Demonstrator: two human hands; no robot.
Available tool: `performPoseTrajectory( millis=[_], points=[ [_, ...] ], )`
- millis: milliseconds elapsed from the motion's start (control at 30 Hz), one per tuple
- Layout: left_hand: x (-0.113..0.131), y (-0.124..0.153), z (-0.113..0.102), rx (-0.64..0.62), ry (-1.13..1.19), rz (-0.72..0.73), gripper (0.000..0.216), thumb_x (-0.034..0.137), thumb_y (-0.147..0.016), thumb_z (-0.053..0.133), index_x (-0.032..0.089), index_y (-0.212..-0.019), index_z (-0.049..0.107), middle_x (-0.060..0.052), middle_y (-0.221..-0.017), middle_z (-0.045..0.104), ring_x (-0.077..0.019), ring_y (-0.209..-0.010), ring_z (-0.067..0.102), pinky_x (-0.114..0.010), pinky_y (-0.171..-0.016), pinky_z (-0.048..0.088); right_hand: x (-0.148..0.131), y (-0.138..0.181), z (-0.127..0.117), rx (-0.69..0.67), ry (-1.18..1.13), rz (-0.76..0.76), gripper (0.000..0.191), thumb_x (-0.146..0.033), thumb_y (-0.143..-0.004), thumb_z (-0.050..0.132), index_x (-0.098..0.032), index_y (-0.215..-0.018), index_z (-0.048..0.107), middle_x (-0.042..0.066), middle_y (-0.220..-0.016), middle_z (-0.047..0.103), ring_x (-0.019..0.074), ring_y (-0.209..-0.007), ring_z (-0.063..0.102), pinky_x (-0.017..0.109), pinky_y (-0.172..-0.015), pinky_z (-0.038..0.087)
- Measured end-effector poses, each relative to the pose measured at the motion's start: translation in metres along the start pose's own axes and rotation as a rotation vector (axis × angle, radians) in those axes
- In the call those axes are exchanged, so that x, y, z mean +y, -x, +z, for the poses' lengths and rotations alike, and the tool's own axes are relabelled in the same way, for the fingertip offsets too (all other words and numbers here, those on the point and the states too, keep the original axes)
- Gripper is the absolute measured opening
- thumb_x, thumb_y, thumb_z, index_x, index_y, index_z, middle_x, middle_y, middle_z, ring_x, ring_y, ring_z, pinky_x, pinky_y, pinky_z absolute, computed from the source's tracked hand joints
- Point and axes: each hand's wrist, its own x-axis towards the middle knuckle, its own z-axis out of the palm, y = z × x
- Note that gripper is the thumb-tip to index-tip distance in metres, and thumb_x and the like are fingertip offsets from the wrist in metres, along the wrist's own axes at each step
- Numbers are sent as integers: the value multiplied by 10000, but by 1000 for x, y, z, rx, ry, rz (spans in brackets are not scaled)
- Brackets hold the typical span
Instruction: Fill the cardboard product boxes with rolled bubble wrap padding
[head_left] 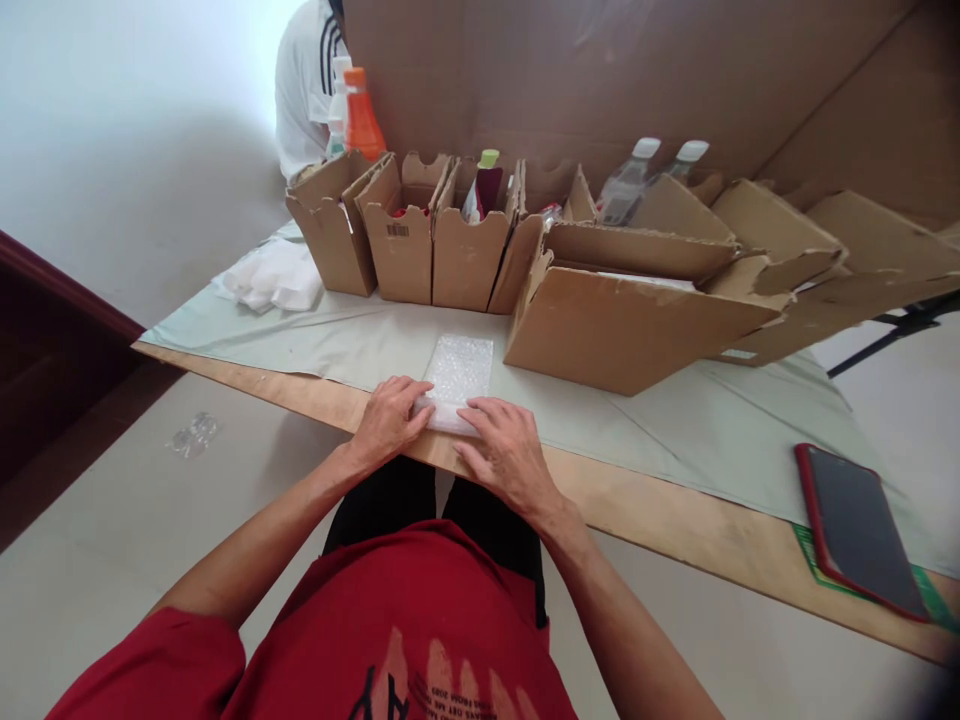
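A sheet of clear bubble wrap (463, 365) lies on the cloth near the table's front edge. Its near end is folded or rolled into a thicker whitish bundle, and whatever may be inside cannot be made out. On the left end of that bundle, my left hand (391, 415) presses with bent fingers and thumb. My right hand (506, 440) grips the right end, fingers curled over the top and thumb on the near side. The flat part of the sheet stretches away from me, beyond both hands.
Several cardboard bins (469, 255) stand in a row behind, holding bottles and packets. A wider bin (615, 320) sits right of the wrap. White plastic bags (274, 275) lie left; a red-cased phone (862, 530) lies right. A person in a white sleeve (304, 90) is beyond.
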Motion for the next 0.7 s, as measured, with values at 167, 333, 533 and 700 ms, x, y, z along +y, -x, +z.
performPoseTrajectory(
  millis=[167,333,533,700],
  points=[
    [5,10,-5,-35,69,105,384,269,-911,636,176,-1283,633,-135,-1250,674,-295,-1182,604,-470,-1054,475,3,-5,1,0,-32,17,259,-177,-949,571,-206,-1169,705,105,-1135,753,286,-1095,656,470,-967,467],
    [2,2,-7,-83,128,80,368,209,-944,574,173,-1308,620,-97,-1035,728,-260,-973,653,-436,-919,527,12,-5,-9,44,-71,28,271,-270,-1021,506,-213,-1242,652,94,-1158,745,252,-1048,676,431,-922,495],
    [-4,-19,8,-25,-6,85,292,263,-974,595,135,-1229,657,-141,-1068,706,-297,-971,649,-469,-883,540,21,-7,-11,10,133,-134,300,-278,-979,606,-172,-1260,613,148,-1286,672,324,-1159,602,482,-973,435],
    [1,-21,6,-25,110,185,460,281,-921,690,178,-1352,570,-172,-1310,627,-328,-1235,583,-506,-1066,482,30,-19,-9,52,46,-56,206,-205,-1024,523,-198,-1209,611,86,-1093,735,266,-1053,646,434,-931,455]
  ],
)
